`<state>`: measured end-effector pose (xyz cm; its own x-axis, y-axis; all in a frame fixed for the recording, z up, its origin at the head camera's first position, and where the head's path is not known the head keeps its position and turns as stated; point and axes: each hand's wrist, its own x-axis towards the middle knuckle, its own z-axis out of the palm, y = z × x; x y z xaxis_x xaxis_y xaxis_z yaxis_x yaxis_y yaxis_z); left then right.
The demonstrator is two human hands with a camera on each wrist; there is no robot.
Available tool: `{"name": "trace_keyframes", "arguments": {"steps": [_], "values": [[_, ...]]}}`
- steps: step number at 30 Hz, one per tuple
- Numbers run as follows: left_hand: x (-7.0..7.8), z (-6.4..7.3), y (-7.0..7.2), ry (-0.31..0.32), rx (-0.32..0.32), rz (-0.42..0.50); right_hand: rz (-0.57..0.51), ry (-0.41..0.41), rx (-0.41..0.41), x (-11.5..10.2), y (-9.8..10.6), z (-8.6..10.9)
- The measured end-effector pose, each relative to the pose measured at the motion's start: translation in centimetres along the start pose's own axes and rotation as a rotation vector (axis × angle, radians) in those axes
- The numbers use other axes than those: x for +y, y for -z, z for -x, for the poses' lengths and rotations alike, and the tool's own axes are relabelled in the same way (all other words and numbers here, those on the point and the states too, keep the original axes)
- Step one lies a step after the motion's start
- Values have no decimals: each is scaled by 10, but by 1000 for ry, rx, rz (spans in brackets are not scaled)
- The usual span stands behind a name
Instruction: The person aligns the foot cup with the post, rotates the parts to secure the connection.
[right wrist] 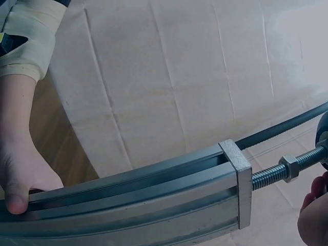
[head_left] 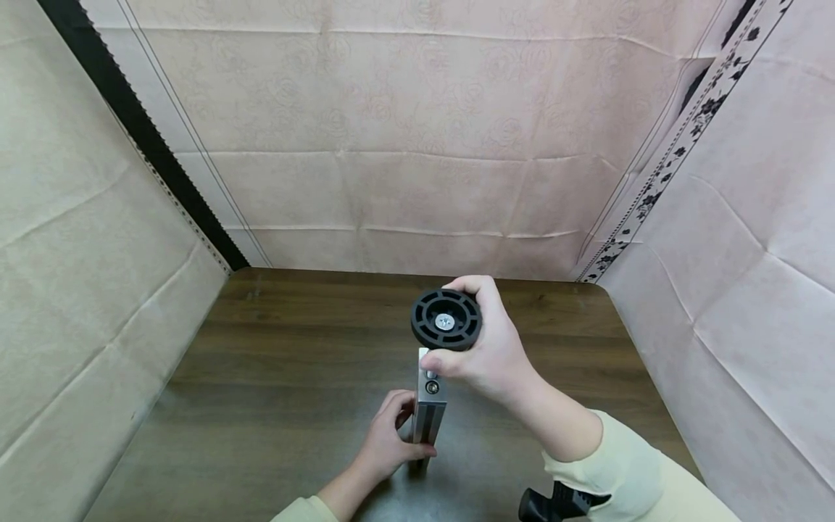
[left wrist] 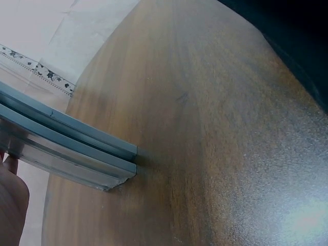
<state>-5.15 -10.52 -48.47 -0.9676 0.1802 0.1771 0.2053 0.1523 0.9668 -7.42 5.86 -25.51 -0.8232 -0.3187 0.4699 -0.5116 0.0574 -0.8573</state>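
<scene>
Two-handed, seemingly screwing black foot (head_left: 446, 320) into metal bar (head_left: 430, 412): gripping bar with left hand (head_left: 385, 444), pinching foot with right hand (head_left: 491, 354), next probably calling for steady turning.

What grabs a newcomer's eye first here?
The round black foot in the right hand, near the head view's centre. Then the upright metal bar below it, gripped by the left hand. The right wrist view shows a threaded rod with a nut between bar and foot.
</scene>
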Motion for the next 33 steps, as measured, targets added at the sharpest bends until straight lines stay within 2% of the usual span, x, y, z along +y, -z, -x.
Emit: {"name": "trace_keyframes", "arguments": {"steps": [11,16,22,24,26,29,31,33], "values": [[-2,-1,1,21,-9,-2,11,-48,38,-5,-3,4],[-2,-1,1,41,-15,-2,50,-15,33,-4,-2,4],[-3,-1,1,42,-18,-7,73,57,-10,-1,5,3],[-3,-1,0,25,-10,-8,31,90,-48,1,9,1],[-3,-1,0,7,-5,-8,-59,134,-126,5,13,-4],[-3,-1,0,-5,-2,-1,-232,181,-317,16,22,-15],[-3,-1,0,4,-8,-5,-304,206,-447,24,28,-24],[-3,0,0,17,-14,-11,-316,225,-539,28,32,-32]]}}
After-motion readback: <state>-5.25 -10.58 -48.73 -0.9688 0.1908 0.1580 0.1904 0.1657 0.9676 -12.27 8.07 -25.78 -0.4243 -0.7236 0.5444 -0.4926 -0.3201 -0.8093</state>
